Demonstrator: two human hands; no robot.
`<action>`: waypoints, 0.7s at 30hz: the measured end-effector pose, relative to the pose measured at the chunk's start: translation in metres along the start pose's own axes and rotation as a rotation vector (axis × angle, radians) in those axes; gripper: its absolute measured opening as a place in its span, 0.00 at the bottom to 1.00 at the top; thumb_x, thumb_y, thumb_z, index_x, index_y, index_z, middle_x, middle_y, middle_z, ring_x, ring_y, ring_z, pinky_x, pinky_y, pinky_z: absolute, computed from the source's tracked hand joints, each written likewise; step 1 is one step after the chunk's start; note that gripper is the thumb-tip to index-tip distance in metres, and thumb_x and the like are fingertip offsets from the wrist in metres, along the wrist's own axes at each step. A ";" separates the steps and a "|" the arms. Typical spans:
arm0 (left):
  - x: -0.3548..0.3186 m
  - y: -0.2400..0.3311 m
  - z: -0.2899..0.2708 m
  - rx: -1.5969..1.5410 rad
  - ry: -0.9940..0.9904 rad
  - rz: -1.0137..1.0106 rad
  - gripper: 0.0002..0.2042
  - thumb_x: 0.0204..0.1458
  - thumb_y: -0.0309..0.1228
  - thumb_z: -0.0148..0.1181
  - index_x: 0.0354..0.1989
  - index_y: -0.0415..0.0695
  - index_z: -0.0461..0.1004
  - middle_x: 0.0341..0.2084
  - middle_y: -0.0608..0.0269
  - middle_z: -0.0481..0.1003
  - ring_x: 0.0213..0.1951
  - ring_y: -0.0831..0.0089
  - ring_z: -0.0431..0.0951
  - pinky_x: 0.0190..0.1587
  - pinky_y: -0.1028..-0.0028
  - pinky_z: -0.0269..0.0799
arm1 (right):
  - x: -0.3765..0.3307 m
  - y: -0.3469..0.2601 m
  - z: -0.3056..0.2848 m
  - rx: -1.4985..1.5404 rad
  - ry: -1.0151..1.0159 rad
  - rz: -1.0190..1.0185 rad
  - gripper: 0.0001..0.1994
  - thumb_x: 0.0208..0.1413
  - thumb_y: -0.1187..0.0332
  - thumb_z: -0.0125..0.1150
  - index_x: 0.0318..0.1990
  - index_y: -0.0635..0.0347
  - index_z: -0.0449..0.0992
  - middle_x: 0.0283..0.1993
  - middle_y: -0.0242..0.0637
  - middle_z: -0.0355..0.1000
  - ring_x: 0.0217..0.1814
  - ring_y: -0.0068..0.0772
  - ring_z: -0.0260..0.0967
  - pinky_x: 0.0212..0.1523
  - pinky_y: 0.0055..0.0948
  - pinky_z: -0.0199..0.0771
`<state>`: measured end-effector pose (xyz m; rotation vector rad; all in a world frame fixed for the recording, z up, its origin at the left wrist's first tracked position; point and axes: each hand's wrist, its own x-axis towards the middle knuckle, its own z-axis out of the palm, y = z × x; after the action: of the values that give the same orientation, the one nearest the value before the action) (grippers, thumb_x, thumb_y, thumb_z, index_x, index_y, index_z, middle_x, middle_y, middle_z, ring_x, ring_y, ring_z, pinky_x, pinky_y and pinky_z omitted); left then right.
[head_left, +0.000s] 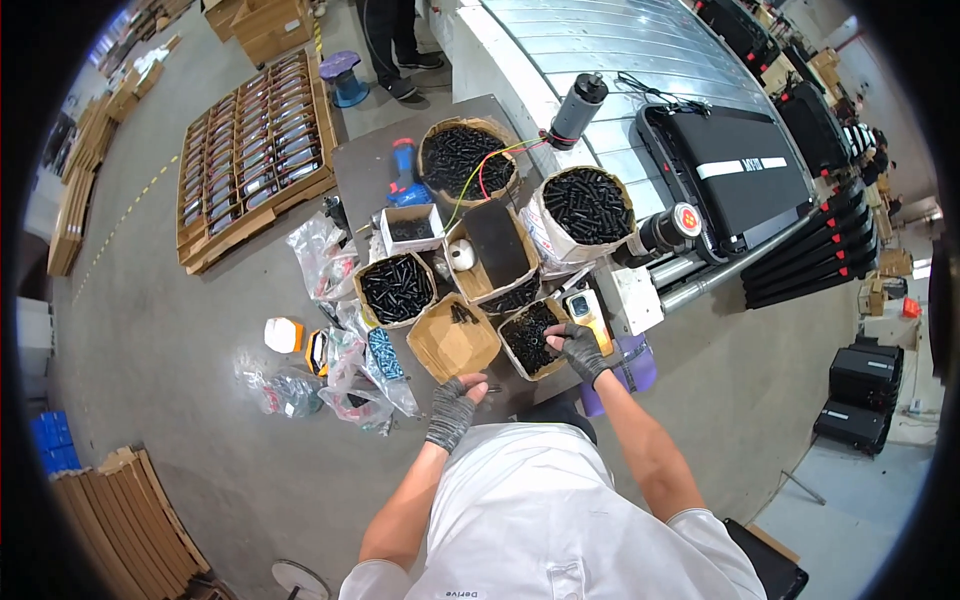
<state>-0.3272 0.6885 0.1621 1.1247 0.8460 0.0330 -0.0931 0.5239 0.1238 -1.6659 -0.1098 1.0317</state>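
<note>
Head view | tan box (444, 348) | left hand (455, 408): just beside its near edge | right hand (582, 351): at black-parts carton (541, 374), right of tan box | fingers, both: closure unclear

The left forearm (405, 500) is slanting up and inward from a short white sleeve (378, 580). The left hand (455, 410), wearing a grey fingerless glove, is pointing rightward, its bare fingers (472, 379) lying close to the thumb. The right forearm (645, 445) is slanting forward and leftward. The right hand (580, 350), also gloved, is reaching slightly farther forward, curling its fingers, thumb and forefinger drawing near each other.
</note>
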 end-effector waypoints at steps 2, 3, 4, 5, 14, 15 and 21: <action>0.001 0.003 0.003 -0.007 -0.020 -0.011 0.10 0.53 0.28 0.60 0.43 0.40 0.77 0.31 0.65 0.77 0.33 0.78 0.75 0.38 0.76 0.71 | -0.005 -0.002 -0.004 0.015 -0.020 -0.022 0.09 0.53 0.73 0.61 0.41 0.65 0.77 0.35 0.32 0.75 0.39 0.25 0.74 0.43 0.24 0.74; 0.003 0.001 0.004 0.018 -0.020 0.015 0.10 0.53 0.28 0.60 0.43 0.40 0.76 0.32 0.64 0.77 0.33 0.78 0.75 0.38 0.76 0.72 | -0.009 -0.002 -0.005 0.185 -0.039 0.023 0.10 0.53 0.74 0.61 0.43 0.64 0.76 0.36 0.33 0.75 0.39 0.26 0.74 0.42 0.24 0.74; 0.004 0.006 0.007 0.041 -0.021 0.040 0.10 0.53 0.27 0.59 0.43 0.39 0.76 0.32 0.64 0.77 0.33 0.78 0.76 0.38 0.76 0.72 | -0.012 -0.002 -0.007 0.354 -0.060 0.067 0.11 0.53 0.74 0.61 0.44 0.63 0.76 0.38 0.33 0.75 0.38 0.27 0.74 0.42 0.25 0.75; 0.002 0.010 0.010 0.051 -0.030 0.042 0.10 0.53 0.27 0.59 0.43 0.39 0.76 0.32 0.64 0.77 0.33 0.78 0.76 0.38 0.76 0.72 | -0.015 -0.002 -0.007 0.472 -0.077 0.081 0.12 0.54 0.72 0.60 0.46 0.62 0.74 0.40 0.34 0.74 0.39 0.28 0.73 0.43 0.27 0.75; 0.001 0.034 0.033 0.010 -0.066 0.054 0.12 0.54 0.30 0.59 0.44 0.36 0.74 0.32 0.61 0.77 0.29 0.74 0.77 0.34 0.75 0.76 | -0.033 -0.008 -0.003 0.862 -0.197 0.134 0.13 0.58 0.64 0.57 0.46 0.61 0.74 0.42 0.38 0.74 0.47 0.34 0.73 0.51 0.32 0.73; 0.004 0.035 0.036 0.010 -0.047 0.052 0.12 0.54 0.30 0.60 0.44 0.36 0.74 0.31 0.61 0.77 0.29 0.74 0.77 0.34 0.75 0.76 | -0.034 -0.010 -0.004 0.848 -0.175 0.139 0.13 0.57 0.65 0.57 0.46 0.62 0.74 0.42 0.38 0.74 0.47 0.33 0.73 0.51 0.31 0.73; 0.018 0.036 0.059 -0.179 -0.033 -0.038 0.12 0.55 0.31 0.60 0.44 0.37 0.72 0.29 0.59 0.77 0.27 0.73 0.77 0.30 0.75 0.75 | -0.062 -0.033 0.000 0.694 -0.173 0.099 0.13 0.53 0.73 0.59 0.47 0.64 0.73 0.43 0.38 0.74 0.46 0.30 0.72 0.49 0.26 0.73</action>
<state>-0.2653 0.6670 0.1903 0.9385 0.8181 0.0578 -0.1175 0.5021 0.1862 -0.9592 0.2025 1.1238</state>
